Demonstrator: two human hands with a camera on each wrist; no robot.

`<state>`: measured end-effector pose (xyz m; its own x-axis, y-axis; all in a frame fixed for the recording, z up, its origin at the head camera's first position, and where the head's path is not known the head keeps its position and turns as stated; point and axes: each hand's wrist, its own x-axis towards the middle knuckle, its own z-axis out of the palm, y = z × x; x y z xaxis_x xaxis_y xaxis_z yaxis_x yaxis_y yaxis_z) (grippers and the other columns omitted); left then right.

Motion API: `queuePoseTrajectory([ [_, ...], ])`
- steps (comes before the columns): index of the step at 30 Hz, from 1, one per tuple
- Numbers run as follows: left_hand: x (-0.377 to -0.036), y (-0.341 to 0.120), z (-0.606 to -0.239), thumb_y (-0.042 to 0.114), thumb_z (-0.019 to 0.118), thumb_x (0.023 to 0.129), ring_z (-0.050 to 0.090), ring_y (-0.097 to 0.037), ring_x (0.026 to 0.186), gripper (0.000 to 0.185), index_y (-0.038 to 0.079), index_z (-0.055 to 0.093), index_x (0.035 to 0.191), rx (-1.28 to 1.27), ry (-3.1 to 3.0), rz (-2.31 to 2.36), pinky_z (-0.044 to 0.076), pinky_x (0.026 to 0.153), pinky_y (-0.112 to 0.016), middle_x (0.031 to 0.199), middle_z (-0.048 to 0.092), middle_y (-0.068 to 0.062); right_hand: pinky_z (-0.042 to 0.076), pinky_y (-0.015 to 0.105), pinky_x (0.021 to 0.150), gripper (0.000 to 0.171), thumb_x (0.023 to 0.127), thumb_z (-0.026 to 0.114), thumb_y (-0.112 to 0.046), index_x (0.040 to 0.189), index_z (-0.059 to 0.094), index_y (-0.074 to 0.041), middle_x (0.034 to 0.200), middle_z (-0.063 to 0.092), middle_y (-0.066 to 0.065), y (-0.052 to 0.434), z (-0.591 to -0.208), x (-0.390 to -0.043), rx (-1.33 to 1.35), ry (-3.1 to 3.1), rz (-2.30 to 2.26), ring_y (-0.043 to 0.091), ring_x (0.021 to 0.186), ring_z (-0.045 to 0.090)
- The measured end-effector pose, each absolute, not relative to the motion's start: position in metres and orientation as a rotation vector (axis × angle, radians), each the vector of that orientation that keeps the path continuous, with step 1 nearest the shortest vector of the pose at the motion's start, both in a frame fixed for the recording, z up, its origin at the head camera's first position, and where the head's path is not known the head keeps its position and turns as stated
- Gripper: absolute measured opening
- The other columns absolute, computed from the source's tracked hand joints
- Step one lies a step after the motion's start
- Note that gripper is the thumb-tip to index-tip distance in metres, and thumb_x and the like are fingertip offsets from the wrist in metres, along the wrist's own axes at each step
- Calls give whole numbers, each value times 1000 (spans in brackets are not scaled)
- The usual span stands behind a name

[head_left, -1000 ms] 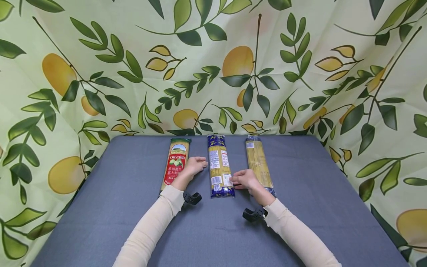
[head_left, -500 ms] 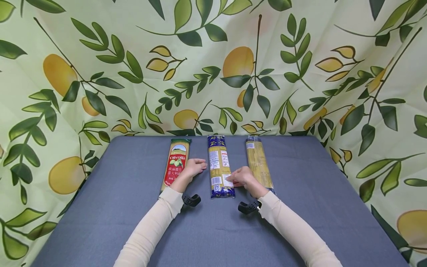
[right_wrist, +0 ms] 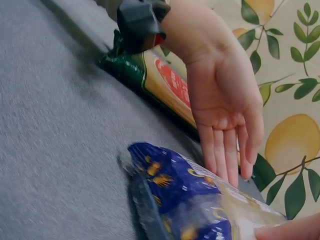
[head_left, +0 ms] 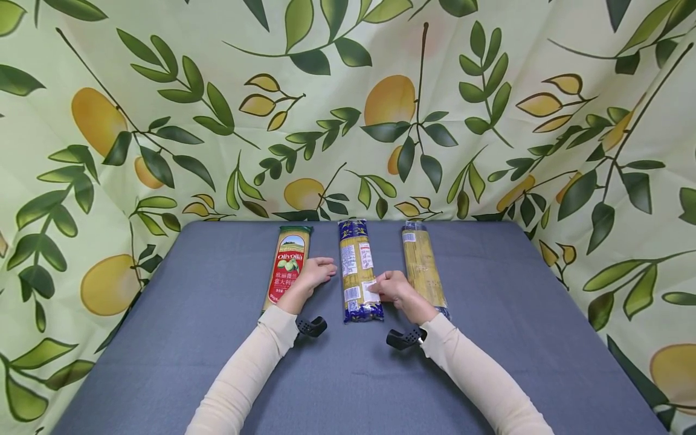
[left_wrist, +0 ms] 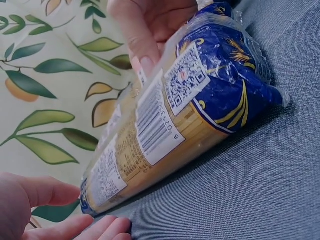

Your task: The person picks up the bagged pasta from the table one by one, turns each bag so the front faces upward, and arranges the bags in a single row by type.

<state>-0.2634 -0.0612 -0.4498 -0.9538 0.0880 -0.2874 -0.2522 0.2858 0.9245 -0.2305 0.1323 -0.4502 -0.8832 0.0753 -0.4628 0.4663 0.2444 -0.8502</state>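
Three long packs of spaghetti lie spaced apart on the grey cloth. My right hand (head_left: 399, 289) grips the lower right edge of the middle spaghetti pack (head_left: 356, 278), blue-ended with white labels. Its thumb (left_wrist: 146, 62) lies on top, the other fingers at the far side, partly hidden. My left hand (head_left: 313, 275) rests left of that pack, fingers straight and close to its side, as the right wrist view shows along the left hand (right_wrist: 225, 110). Under the left wrist lies a red-labelled spaghetti pack (head_left: 287, 260), partly covered. Near the right hand lies a plain-fronted spaghetti pack (head_left: 423, 266).
A grey cloth (head_left: 348, 380) covers the table. Behind and on both sides hangs a leaf-and-fruit patterned curtain (head_left: 337, 145), meeting the table's back edge just beyond the packs. Black wrist cameras (head_left: 405, 339) sit under both cuffs.
My right hand has shifted a little left, its thumb now further over the middle pack's label. The left hand and all three packs stay nearly where they were.
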Motion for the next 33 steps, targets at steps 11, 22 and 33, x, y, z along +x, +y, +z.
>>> queuePoseTrajectory([
  [11,-275,-54,-451,8,53,97,58,-33,126,45,-7,44,139,-210,2134,1752,49,107,-38,136,56,-27,51,18,59,16,80,63,10,85,54,-2,79,63,4,133,-458,-223,487,2090,-1963,10,65,59],
  [22,-333,-48,-508,22,72,87,70,-25,105,51,-10,57,124,-193,1966,1868,58,93,-33,116,70,-20,44,16,53,21,80,62,9,80,52,-9,60,56,-10,137,-460,-215,381,2071,-2058,4,56,52],
  [33,-343,-36,-499,17,74,85,71,-16,79,48,-9,57,122,-337,1864,1854,61,78,-26,97,73,-12,45,15,52,26,79,62,11,75,51,-13,60,56,-10,144,-454,-210,352,2056,-2069,4,56,53],
])
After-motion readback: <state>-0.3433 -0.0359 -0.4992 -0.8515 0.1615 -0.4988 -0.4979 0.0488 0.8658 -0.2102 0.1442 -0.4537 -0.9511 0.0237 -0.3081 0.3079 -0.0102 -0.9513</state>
